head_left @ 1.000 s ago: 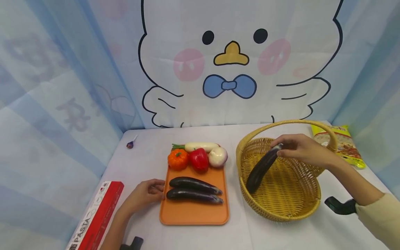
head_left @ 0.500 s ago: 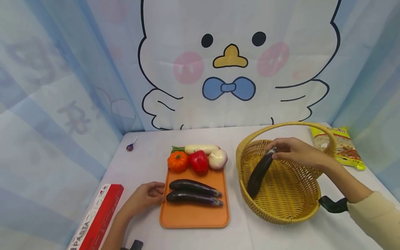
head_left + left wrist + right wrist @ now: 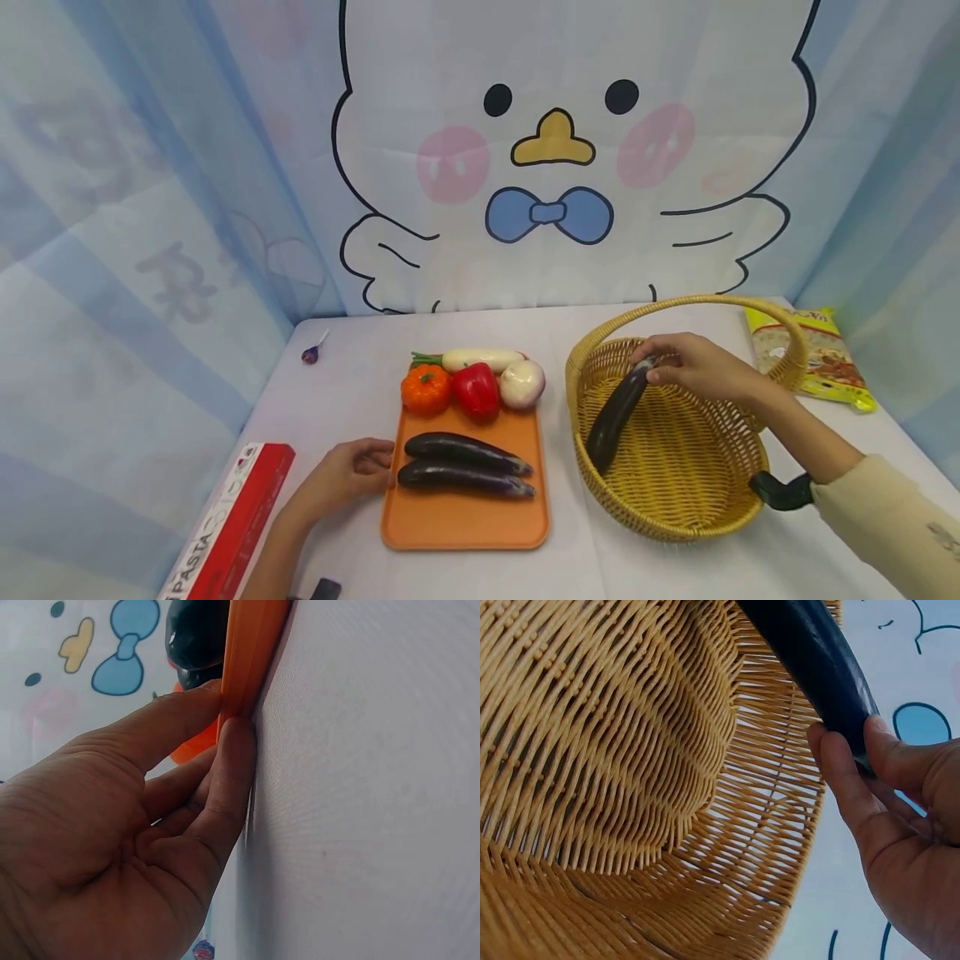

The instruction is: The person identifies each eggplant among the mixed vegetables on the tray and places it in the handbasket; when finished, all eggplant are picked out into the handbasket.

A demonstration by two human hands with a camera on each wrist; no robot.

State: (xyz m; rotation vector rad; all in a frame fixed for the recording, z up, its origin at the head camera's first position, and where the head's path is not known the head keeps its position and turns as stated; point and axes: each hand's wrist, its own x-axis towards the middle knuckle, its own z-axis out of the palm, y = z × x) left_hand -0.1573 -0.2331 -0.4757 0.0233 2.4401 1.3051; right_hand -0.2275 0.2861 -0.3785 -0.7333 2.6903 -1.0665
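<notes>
My right hand (image 3: 693, 367) pinches a dark purple eggplant (image 3: 618, 417) by its stem end, thumb on one side and fingertips on the other. The eggplant slants down inside the left part of a woven wicker basket (image 3: 675, 529), its lower end by the basket wall. In the right wrist view, thumb and fingers grip the eggplant (image 3: 821, 660) near its tip. At the left edge of an orange tray (image 3: 465, 529), my left hand (image 3: 345, 477) holds the rim between thumb and fingers, as the left wrist view shows. Two more eggplants (image 3: 465, 477) lie side by side on the tray.
On the tray's far end sit an orange pumpkin-shaped vegetable (image 3: 426, 390), a red bell pepper (image 3: 476, 392), a white-purple round turnip (image 3: 522, 385) and a white radish (image 3: 480, 359). A red pasta box (image 3: 236, 525), a lollipop (image 3: 311, 354) and a yellow food packet (image 3: 832, 367) lie around. The basket's handle arches up.
My right hand has moved left and slightly down with the eggplant, deeper toward the basket's left side. The left hand stays at the tray's edge. The head view has tilted a little.
</notes>
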